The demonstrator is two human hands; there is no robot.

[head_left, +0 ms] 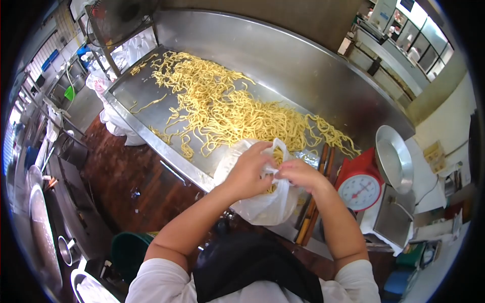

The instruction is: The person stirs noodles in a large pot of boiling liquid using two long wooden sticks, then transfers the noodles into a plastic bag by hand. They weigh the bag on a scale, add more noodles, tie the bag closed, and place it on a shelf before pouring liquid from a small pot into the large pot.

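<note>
A white plastic bag (268, 208) stands at the near edge of the steel table (323, 65), with yellow noodles showing through its opening. My left hand (251, 170) is closed on the bag's upper left side, fingers curled at the opening. On the other side my right hand (301, 174) pinches the bag's gathered top between thumb and fingers. The two hands are close together over the opening. Just beyond them a long heap of loose yellow noodles (222, 106) spreads across the table.
Right of the bag lie long wooden sticks (306, 224) and a red dial scale (348, 174) with a tilted metal pan (394, 157). White bags (118, 123) hang at the table's left end. A dark green bin (130, 252) stands below left, near a large pan (43, 232).
</note>
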